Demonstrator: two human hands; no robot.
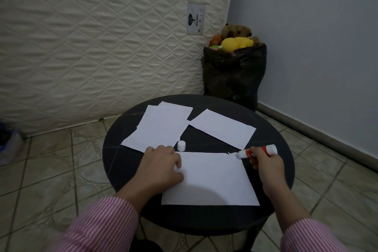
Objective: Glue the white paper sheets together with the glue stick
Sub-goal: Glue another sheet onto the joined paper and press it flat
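On the round table, left hand pins the near sheet, fingers curled; right hand grips the uncapped glue stick at its corner. Gluing starts; next, stroke along the edge.

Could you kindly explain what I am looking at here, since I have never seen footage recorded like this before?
There is no machine: a person wears a camera on the head, looking down at their own hands. The single picture shows a round dark table. The left hand rests on the near paper sheet, holding it down. The right hand grips a glue stick, its tip at that sheet's far right corner. The white cap stands nearby. Further sheets lie behind: an overlapping pile and a single sheet.
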